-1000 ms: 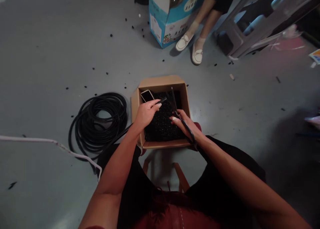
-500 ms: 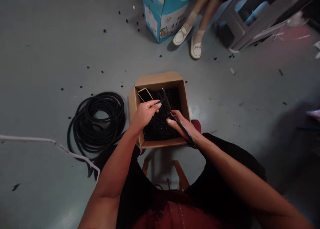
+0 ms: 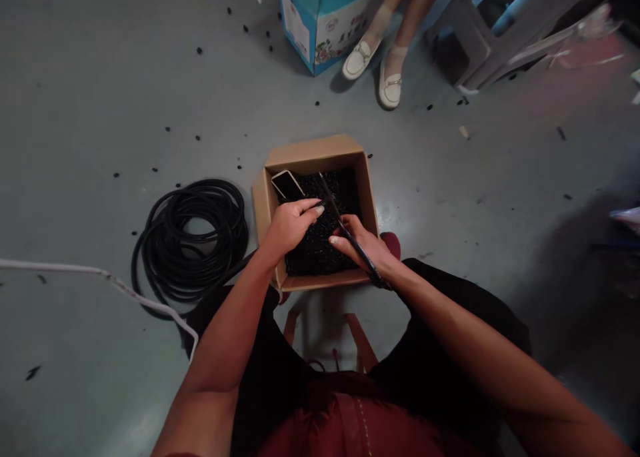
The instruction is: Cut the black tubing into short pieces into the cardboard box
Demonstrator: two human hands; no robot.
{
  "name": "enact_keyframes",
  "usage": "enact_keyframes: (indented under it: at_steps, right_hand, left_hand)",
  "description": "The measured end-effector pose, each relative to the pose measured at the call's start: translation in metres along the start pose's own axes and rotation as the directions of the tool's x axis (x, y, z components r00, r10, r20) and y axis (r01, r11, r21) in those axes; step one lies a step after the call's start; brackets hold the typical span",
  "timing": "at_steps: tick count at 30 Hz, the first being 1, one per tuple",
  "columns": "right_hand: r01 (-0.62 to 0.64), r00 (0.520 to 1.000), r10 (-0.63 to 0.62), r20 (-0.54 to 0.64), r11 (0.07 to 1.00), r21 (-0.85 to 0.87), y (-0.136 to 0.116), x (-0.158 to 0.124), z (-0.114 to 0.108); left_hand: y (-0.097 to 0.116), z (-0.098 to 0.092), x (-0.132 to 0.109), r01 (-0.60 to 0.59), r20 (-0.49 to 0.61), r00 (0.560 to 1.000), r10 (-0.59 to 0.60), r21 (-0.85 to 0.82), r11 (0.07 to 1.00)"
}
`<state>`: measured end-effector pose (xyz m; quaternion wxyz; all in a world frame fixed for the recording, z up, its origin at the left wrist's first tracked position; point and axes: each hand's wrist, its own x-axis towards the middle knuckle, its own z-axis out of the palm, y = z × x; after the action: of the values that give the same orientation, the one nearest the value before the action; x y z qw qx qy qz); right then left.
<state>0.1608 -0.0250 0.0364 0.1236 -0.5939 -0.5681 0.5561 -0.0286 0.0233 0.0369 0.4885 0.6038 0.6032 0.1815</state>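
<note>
The grey floor [image 3: 100, 104] spreads on every side of the cardboard box [image 3: 315, 149], scattered with small black bits, mostly beyond its far edge and off to its left. Inside the box is a dark heap of black pieces [image 3: 320, 252], and a phone-like slab [image 3: 288, 185] leans in its far left corner. Over the box, the left hand [image 3: 293, 225] pinches a short black length [image 3: 319, 204] narrowly between thumb and fingers, while the right hand [image 3: 367, 244] is closed round black scissors [image 3: 356, 246], whose blades reach up to that length; whether they are parted cannot be told. Just left of the box lies a coil of black hose [image 3: 173, 237], one strand running under the left forearm, with a white cable [image 3: 80, 268] nearer the body. Beyond the box, across a strip of floor, stand a blue carton [image 3: 323, 24] and someone's white shoes [image 3: 390, 87]; farther right is a grey stool [image 3: 475, 57]. Broad floor extends right of the box, while dark-trousered knees bound its near edge.
</note>
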Motion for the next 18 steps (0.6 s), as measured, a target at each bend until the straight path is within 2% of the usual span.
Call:
enact_keyframes:
  at_steps: [9, 18]
  right_hand:
    - [0.006, 0.998, -0.009, -0.059, 0.999, -0.051, 0.0045, 0.0009, 0.0035]
    - [-0.048, 0.996, 0.041, -0.081, 0.995, -0.087, 0.007, 0.0009, 0.0082]
  left_hand:
    - [-0.0031, -0.0021, -0.0016, -0.032, 0.037, 0.999, 0.033, -0.03, 0.999]
    - [-0.0065, 0.0036, -0.0007, 0.009, 0.061, 0.998, -0.006, -0.041, 0.999]
